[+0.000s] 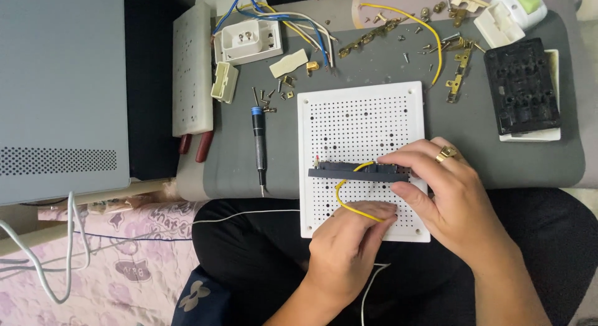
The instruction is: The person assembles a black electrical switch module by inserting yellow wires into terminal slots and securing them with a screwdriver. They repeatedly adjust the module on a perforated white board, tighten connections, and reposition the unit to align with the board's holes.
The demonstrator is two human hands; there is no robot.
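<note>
Two hands [349, 245] [445, 192], one yellow wire [346, 202], perhaps.

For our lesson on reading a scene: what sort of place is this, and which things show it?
Probably a home workbench for electrical repair: a grey mat strewn with small brass screws and contacts, a blue-collared screwdriver, opened white socket parts, and a flowered bedsheet beside it.

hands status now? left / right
Left hand: closed, pinching the yellow wire over the white perforated board.
Right hand: closed, gripping the black bar-shaped part on the board.
</note>
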